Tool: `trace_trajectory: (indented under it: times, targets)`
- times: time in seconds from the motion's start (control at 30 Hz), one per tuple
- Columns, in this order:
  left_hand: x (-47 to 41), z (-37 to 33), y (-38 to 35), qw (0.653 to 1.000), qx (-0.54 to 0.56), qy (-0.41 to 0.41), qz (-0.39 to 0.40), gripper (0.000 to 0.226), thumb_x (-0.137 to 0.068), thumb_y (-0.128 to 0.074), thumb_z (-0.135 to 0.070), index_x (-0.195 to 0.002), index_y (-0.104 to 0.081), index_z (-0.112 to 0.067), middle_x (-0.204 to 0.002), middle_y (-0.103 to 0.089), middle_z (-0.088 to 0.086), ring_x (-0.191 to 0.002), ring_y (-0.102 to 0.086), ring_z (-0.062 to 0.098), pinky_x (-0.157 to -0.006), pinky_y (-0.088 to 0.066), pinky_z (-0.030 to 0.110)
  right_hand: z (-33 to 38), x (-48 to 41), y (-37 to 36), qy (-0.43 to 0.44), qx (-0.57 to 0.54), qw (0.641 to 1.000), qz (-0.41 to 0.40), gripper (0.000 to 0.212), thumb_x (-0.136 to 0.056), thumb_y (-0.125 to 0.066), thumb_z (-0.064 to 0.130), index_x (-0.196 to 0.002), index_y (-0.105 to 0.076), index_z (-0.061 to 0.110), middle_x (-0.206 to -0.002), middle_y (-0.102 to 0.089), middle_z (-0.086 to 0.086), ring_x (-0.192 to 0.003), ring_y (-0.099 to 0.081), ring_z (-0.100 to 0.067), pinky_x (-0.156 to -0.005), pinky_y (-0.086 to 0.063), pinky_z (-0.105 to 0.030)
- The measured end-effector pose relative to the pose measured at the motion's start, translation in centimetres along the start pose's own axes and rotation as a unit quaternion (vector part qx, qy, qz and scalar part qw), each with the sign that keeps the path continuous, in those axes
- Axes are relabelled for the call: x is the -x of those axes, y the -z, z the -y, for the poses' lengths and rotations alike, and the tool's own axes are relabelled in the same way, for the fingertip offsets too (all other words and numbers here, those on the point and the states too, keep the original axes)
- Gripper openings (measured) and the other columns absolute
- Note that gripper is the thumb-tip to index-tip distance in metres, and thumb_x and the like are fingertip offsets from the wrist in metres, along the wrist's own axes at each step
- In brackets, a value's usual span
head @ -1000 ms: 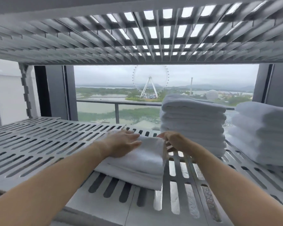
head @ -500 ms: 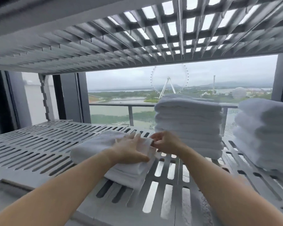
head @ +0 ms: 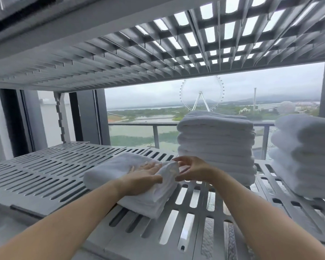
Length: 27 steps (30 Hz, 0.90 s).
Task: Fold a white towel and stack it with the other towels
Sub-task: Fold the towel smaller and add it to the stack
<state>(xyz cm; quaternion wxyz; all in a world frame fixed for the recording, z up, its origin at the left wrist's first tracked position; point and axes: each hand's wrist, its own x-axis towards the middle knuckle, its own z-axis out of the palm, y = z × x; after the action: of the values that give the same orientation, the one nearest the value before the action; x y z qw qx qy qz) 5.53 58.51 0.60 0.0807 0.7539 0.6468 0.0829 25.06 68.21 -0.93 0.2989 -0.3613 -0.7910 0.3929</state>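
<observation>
A folded white towel [head: 118,171] lies on the grey slotted shelf [head: 51,166], left of centre. My left hand [head: 143,178] presses flat on the towel's right part with straight fingers. My right hand [head: 193,169] curls its fingers and thumb round the towel's right end, pinching the raised corner. Just behind my right hand stands a tall stack of folded white towels [head: 216,145]. A second stack of white towels [head: 304,156] stands at the far right of the shelf.
The slotted upper shelf [head: 158,53] hangs low overhead. Behind the shelf is a window with a railing [head: 139,124]. The shelf's left half and its front strip near me are bare grating.
My left hand has slid toward the towel's right end. My right hand has stayed at that end, and the corner there now stands lifted. The view has shifted.
</observation>
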Motion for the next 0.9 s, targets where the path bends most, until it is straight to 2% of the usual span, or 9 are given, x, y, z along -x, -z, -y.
trace_trajectory:
  times: [0.07, 0.17, 0.27, 0.37, 0.53, 0.67, 0.73, 0.83, 0.9]
  targets:
    - [-0.1, 0.1, 0.1, 1.0, 0.002, -0.011, 0.0, 0.058, -0.096, -0.023, -0.05, -0.149, -0.007, -0.032, -0.158, -0.002, -0.009, -0.144, 0.005, 0.007, -0.114, 0.006, 0.054, 0.0, 0.0, -0.8, 0.037, 0.058, 0.997, -0.041, 0.046, -0.067, -0.08, 0.013, -0.108, -0.063, 0.026, -0.103, -0.064, 0.001, -0.079, -0.067, -0.017, -0.073, -0.052, -0.024]
    - [-0.1, 0.1, 0.8, 0.999, 0.029, -0.014, -0.009, 0.077, -0.082, -0.007, -0.074, -0.147, -0.014, -0.034, -0.157, -0.009, -0.01, -0.144, -0.002, 0.007, -0.117, 0.0, 0.048, -0.2, -0.1, -2.0, 0.064, 0.103, 0.987, -0.106, 0.031, -0.069, -0.074, 0.024, -0.099, -0.067, 0.027, -0.091, -0.065, 0.006, -0.069, -0.064, -0.009, -0.065, -0.048, -0.02]
    - [-0.5, 1.5, 1.4, 0.998, -0.031, 0.031, -0.054, 0.076, -0.08, -0.004, -0.074, -0.146, -0.015, -0.039, -0.157, -0.008, -0.012, -0.144, -0.001, 0.01, -0.115, 0.003, 0.053, 0.0, -0.5, -2.6, 0.084, 0.148, 0.972, -0.163, 0.014, -0.075, -0.063, 0.021, -0.087, -0.069, 0.019, -0.083, -0.067, 0.005, -0.07, -0.06, -0.009, -0.065, -0.044, -0.021]
    - [-0.5, 3.8, 0.8, 0.99, -0.123, 0.067, -0.02, 0.066, -0.084, -0.007, -0.074, -0.144, 0.002, -0.048, -0.156, 0.011, -0.014, -0.143, 0.012, 0.011, -0.11, 0.009, 0.062, 0.2, -0.9, -2.9, 0.066, 0.153, 0.964, -0.208, 0.01, -0.077, -0.057, 0.014, -0.082, -0.065, 0.016, -0.079, -0.065, 0.003, -0.073, -0.057, -0.013, -0.064, -0.041, -0.022]
    - [-0.3, 5.2, 0.0, 0.989, -0.137, 0.053, 0.002, 0.064, -0.083, -0.007, -0.074, -0.141, 0.007, -0.05, -0.154, 0.018, -0.015, -0.142, 0.018, 0.011, -0.109, 0.014, 0.061, -0.6, -0.8, -3.7, -0.013, 0.114, 0.98, -0.166, 0.011, -0.073, -0.055, 0.012, -0.079, -0.058, 0.021, -0.078, -0.06, 0.003, -0.072, -0.058, -0.019, -0.055, -0.046, -0.024]
    - [-0.4, 5.4, 1.2, 0.996, -0.088, 0.007, -0.006, 0.051, -0.095, -0.009, -0.056, -0.145, -0.002, -0.044, -0.156, 0.006, -0.015, -0.142, 0.01, 0.007, -0.11, 0.011, 0.055, 1.3, -0.2, -2.6, 0.018, 0.0, 0.991, -0.129, 0.021, -0.067, -0.055, 0.013, -0.08, -0.062, 0.027, -0.082, -0.064, 0.001, -0.067, -0.056, -0.012, -0.057, -0.043, -0.022]
    - [-0.6, 5.4, 2.1, 0.998, -0.043, -0.022, -0.035, 0.048, -0.101, -0.012, -0.042, -0.148, -0.014, -0.032, -0.157, -0.008, -0.01, -0.141, -0.001, 0.002, -0.112, 0.004, 0.032, 2.6, -0.3, -2.5, 0.062, -0.078, 0.985, -0.138, 0.025, -0.072, -0.053, 0.003, -0.079, -0.067, 0.023, -0.082, -0.067, 0.0, -0.073, -0.059, -0.016, -0.067, -0.046, -0.03]
    - [-1.0, 5.9, 3.5, 0.998, -0.027, -0.017, -0.058, 0.046, -0.103, -0.016, -0.028, -0.147, -0.024, -0.018, -0.156, -0.019, 0.001, -0.142, -0.011, 0.009, -0.108, -0.001, 0.019, 5.8, -1.1, -3.8, 0.062, 0.05, 0.986, -0.149, 0.026, -0.088, -0.047, 0.014, -0.086, -0.072, 0.021, -0.092, -0.072, -0.002, -0.089, -0.064, -0.021, -0.082, -0.049, -0.035]
    - [-1.4, 6.6, 4.2, 0.997, -0.034, -0.024, -0.062, 0.045, -0.103, -0.018, -0.025, -0.146, -0.027, -0.015, -0.155, -0.022, 0.003, -0.143, -0.013, 0.012, -0.112, -0.004, 0.022, 8.3, -2.3, -5.3, 0.051, 0.18, 0.972, -0.144, 0.027, -0.088, -0.046, 0.022, -0.086, -0.072, 0.017, -0.093, -0.071, -0.006, -0.088, -0.063, -0.024, -0.076, -0.05, -0.032]
